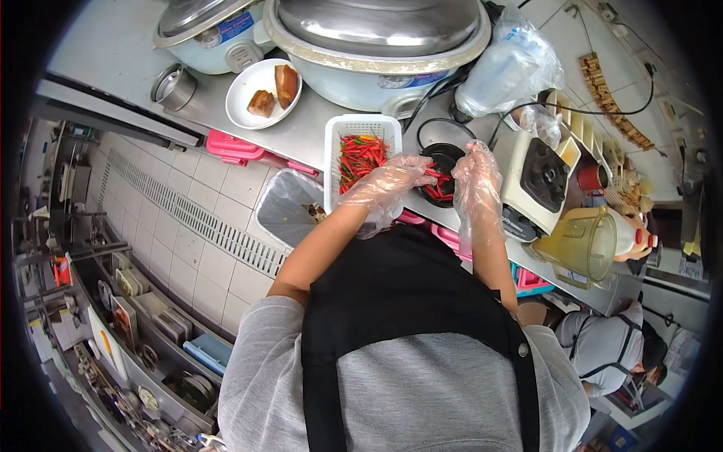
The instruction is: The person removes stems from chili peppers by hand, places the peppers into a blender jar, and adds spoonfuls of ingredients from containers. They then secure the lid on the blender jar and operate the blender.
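Note:
My left hand (403, 175), in a clear plastic glove, reaches over the right edge of a white basket (328, 151) full of red chili peppers (358, 157). Its fingertips are closed on a red chili pepper (434, 175) at the black bowl (444, 153). More red chilies lie inside that bowl. On the bowl's right side is my right hand (479, 169), gloved the same way, its fingers drawn together and pointing up. What its fingertips hold, if anything, cannot be made out.
Behind are a large rice cooker (361, 75), a smaller cooker (215, 49) and a white bowl (237, 94) with meat pieces. A blender base (538, 181) and its jug (584, 241) stand right. A lined bin (290, 203) sits below; a co-worker (610, 343) is at lower right.

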A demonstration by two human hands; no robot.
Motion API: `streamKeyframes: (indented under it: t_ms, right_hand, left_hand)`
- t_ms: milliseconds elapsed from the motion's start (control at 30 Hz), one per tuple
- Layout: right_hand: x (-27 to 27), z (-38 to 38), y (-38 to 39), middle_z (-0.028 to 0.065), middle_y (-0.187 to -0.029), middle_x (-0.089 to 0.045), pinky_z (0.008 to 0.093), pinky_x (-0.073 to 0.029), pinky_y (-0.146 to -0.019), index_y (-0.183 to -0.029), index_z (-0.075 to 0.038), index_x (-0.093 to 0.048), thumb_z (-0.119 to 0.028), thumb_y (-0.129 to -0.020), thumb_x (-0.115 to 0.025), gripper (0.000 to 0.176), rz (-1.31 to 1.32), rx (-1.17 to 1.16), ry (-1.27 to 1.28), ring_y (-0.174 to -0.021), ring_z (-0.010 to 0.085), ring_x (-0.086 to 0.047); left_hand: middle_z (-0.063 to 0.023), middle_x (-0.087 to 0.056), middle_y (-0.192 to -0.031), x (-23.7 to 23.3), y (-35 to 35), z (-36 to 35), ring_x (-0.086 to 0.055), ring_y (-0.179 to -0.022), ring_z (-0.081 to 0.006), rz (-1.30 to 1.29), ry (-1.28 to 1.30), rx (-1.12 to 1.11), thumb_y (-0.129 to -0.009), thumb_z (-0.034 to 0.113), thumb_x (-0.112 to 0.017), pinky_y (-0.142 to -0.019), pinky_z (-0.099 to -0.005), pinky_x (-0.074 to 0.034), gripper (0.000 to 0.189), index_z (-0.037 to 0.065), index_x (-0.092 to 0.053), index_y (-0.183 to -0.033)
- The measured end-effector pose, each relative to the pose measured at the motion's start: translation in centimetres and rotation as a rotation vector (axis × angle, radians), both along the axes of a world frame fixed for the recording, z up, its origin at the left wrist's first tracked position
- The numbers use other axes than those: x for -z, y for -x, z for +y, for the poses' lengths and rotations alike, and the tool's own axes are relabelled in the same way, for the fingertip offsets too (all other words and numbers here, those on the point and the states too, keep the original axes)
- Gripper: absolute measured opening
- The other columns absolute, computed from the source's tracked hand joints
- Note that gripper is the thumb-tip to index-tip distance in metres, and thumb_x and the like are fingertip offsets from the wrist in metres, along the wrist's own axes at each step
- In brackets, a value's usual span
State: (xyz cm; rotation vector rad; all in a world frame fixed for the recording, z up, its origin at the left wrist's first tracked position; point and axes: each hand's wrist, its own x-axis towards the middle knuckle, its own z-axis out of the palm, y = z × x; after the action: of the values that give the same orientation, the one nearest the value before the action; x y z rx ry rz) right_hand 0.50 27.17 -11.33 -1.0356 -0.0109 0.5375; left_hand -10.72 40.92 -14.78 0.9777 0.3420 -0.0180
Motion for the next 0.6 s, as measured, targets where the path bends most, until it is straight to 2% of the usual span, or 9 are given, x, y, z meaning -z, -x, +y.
streamKeyframes:
  t_ms: [67,133,167,233,267,300,333,533,600]
  right_hand:
    - [0.1,-0.8,0.3,-0.0027,-0.053,-0.038,0.0236,-0.027,-0.042,-0.092,-0.004,-0.056,-0.017,-0.089,-0.057,0.014,-0.020,0.006,0.090,-0.045,0.0075,-0.033]
    - [1.7,-1.9,-0.3,-0.0041,-0.051,-0.036,0.0239,-0.025,-0.041,-0.090,-0.007,-0.057,-0.019,-0.088,-0.058,0.013,-0.067,-0.058,0.150,-0.043,0.0063,-0.032]
    - [1.2,-2.6,0.2,-0.0027,-0.057,-0.041,0.0232,-0.029,-0.045,-0.087,-0.007,-0.059,-0.020,-0.089,-0.057,0.012,-0.074,-0.122,0.172,-0.049,0.0057,-0.037]
    - [1.6,-2.4,1.2,-0.0013,-0.066,-0.047,0.0220,-0.033,-0.052,-0.086,-0.007,-0.061,-0.018,-0.089,-0.056,0.012,-0.282,-0.095,0.469,-0.058,0.0054,-0.041]
    - [2.1,-2.6,1.8,-0.0011,-0.075,-0.052,0.0211,-0.036,-0.058,-0.087,-0.006,-0.061,-0.018,-0.090,-0.055,0.013,-0.306,-0.103,0.521,-0.066,0.0060,-0.043]
    - [2.5,-2.3,1.9,-0.0016,-0.074,-0.052,0.0225,-0.037,-0.058,-0.086,-0.006,-0.061,-0.017,-0.090,-0.055,0.013,-0.518,-0.124,0.569,-0.066,0.0059,-0.044]
    - [2.7,-2.5,2.3,-0.0015,-0.073,-0.052,0.0230,-0.037,-0.058,-0.085,-0.005,-0.060,-0.016,-0.089,-0.056,0.012,-0.517,-0.149,0.574,-0.067,0.0059,-0.044]
    - [3.7,-1.7,2.8,-0.0024,-0.065,-0.049,0.0247,-0.037,-0.054,-0.083,-0.002,-0.058,-0.015,-0.088,-0.057,0.013,-0.534,-0.194,0.642,-0.059,0.0063,-0.042]
    - [3.5,-1.5,2.6,0.0000,-0.069,-0.053,0.0246,-0.040,-0.059,-0.085,-0.002,-0.060,-0.013,-0.087,-0.058,0.012,-0.547,-0.220,0.766,-0.063,0.0068,-0.045]
  left_hand:
    - [-0.0172,-0.055,-0.109,1.5,-1.2,-0.3,-0.060,-0.100,-0.0257,-0.008,0.133,0.065,-0.091,0.019,-0.055,-0.091,-0.0306,-0.047,0.043,-0.009,-0.042,-0.121]
    - [-0.0164,-0.056,-0.105,1.6,-1.8,-0.5,-0.061,-0.098,-0.0257,0.009,0.107,0.095,-0.091,0.019,-0.055,-0.090,-0.0309,-0.048,0.042,-0.008,-0.043,-0.120]
    - [-0.0156,-0.057,-0.101,1.4,-1.9,-0.4,-0.061,-0.097,-0.0256,0.028,0.077,0.109,-0.091,0.020,-0.054,-0.089,-0.0311,-0.049,0.041,-0.008,-0.043,-0.119]
    - [-0.0131,-0.059,-0.094,1.3,-1.9,-0.4,-0.065,-0.086,-0.0238,0.038,0.006,0.121,-0.092,0.022,-0.053,-0.082,-0.0306,-0.052,0.038,-0.006,-0.045,-0.115]
    - [-0.0119,-0.059,-0.090,1.5,-2.1,-0.3,-0.065,-0.080,-0.0219,0.081,-0.073,0.128,-0.092,0.023,-0.053,-0.078,-0.0301,-0.053,0.035,-0.005,-0.046,-0.112]
    - [-0.0108,-0.059,-0.087,1.7,-2.3,-0.3,-0.066,-0.075,-0.0201,0.123,-0.152,0.133,-0.093,0.024,-0.052,-0.075,-0.0295,-0.054,0.032,-0.004,-0.048,-0.108]
    - [-0.0086,-0.060,-0.084,1.9,-2.3,-0.5,-0.065,-0.064,-0.0158,0.134,-0.120,0.105,-0.093,0.024,-0.053,-0.064,-0.0270,-0.054,0.026,0.000,-0.050,-0.099]
    - [-0.0051,-0.062,-0.079,0.6,-2.1,-0.8,-0.062,-0.062,-0.0114,0.048,-0.476,0.095,-0.089,0.025,-0.059,-0.055,-0.0216,-0.048,0.027,-0.001,-0.062,-0.096]
    - [-0.0047,-0.062,-0.077,1.3,-2.1,-1.2,-0.062,-0.062,-0.0114,0.035,-0.406,0.031,-0.088,0.024,-0.060,-0.056,-0.0214,-0.048,0.026,-0.001,-0.064,-0.096]
